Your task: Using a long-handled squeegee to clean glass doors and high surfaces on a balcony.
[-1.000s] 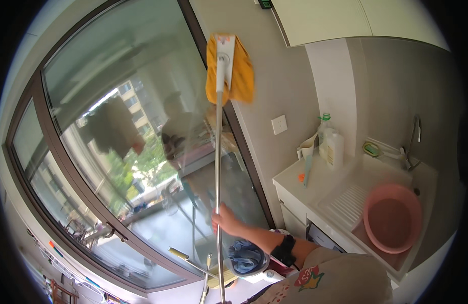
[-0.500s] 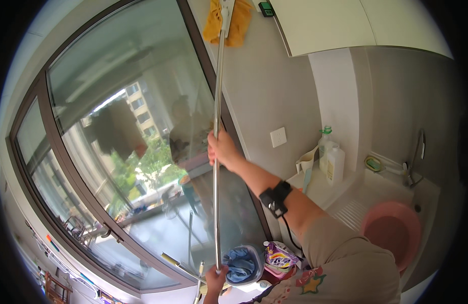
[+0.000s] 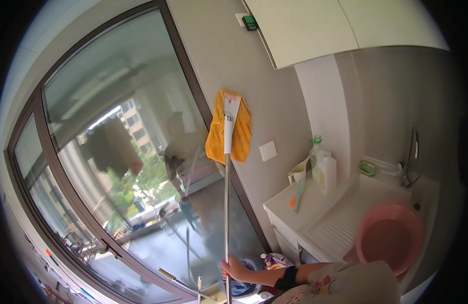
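My right hand (image 3: 233, 269) is wrapped round the steel pole (image 3: 227, 202) of a flat mop, low down near the bottom of the view. At the pole's top a white mop head (image 3: 231, 106) carries an orange-yellow cloth (image 3: 240, 137), which lies against the grey wall (image 3: 193, 45) beside the dark frame of the glass door (image 3: 191, 81), overlapping that frame. A wall socket (image 3: 268, 150) is just right of the cloth. My left hand is out of sight.
Right: a white sink counter (image 3: 280, 213) with bottles (image 3: 326, 172), a scoop, a tap (image 3: 412, 157) and a pink basin (image 3: 388, 238). Above hangs a cream cabinet (image 3: 315, 25). Low by the door are a bucket of blue cloth (image 3: 241, 286), a purple packet (image 3: 274, 261) and other poles (image 3: 180, 281).
Since half a second ago the mop head has dropped from the top edge to mid-wall, my right hand has moved lower with the pole, and my left hand has left the view.
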Available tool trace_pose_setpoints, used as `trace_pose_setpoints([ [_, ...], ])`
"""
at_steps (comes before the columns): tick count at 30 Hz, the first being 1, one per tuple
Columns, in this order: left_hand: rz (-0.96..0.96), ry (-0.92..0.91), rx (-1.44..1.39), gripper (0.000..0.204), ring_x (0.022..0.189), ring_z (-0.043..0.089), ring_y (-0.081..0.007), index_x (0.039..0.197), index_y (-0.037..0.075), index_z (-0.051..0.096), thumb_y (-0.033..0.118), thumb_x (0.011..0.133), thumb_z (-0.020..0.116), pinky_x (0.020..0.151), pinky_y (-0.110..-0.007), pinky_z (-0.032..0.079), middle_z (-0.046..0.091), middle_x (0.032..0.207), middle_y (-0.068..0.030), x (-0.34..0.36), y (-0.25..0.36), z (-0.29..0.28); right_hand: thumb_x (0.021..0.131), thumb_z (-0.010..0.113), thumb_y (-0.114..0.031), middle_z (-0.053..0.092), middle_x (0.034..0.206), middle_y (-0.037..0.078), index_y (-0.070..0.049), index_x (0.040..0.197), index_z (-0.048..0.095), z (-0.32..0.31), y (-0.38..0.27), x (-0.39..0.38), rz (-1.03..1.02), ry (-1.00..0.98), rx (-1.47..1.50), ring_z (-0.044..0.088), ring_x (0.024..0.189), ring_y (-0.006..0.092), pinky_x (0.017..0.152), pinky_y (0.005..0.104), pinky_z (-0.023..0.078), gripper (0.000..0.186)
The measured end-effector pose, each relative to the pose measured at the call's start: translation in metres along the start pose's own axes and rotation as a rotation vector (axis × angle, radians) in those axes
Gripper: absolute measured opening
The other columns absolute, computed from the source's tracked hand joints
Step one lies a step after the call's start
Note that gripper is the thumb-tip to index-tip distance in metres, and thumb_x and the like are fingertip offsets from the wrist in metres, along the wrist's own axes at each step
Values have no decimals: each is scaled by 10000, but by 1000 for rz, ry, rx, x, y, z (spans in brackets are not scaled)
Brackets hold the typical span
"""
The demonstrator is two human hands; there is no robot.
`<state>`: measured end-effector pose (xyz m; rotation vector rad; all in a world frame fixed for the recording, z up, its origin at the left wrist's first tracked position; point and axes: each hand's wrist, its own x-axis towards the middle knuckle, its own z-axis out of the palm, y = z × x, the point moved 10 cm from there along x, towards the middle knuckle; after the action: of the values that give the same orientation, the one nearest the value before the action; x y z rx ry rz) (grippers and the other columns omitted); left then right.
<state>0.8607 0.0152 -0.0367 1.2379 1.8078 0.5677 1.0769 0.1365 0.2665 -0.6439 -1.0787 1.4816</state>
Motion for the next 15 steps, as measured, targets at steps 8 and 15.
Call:
trace_pose_setpoints([
  [8, 543, 317, -71, 195, 401, 494, -101, 630, 36, 676, 211, 712, 702, 399, -263, 379, 534, 467, -20, 84, 161, -52, 942, 399, -147, 502, 502, 87, -8, 1016, 303, 29, -292, 141, -521, 40, -512, 561, 406, 233, 376, 366, 443, 185],
  [15, 609, 63, -474, 257, 396, 413, -92, 861, 1, 598, 251, 836, 649, 386, -259, 347, 441, 513, 17, -71, 490, -84, 896, 428, -105, 519, 656, 144, 9, 1354, 12, 42, -486, 135, -917, 572, -1088, 534, 414, 233, 424, 359, 477, 629],
])
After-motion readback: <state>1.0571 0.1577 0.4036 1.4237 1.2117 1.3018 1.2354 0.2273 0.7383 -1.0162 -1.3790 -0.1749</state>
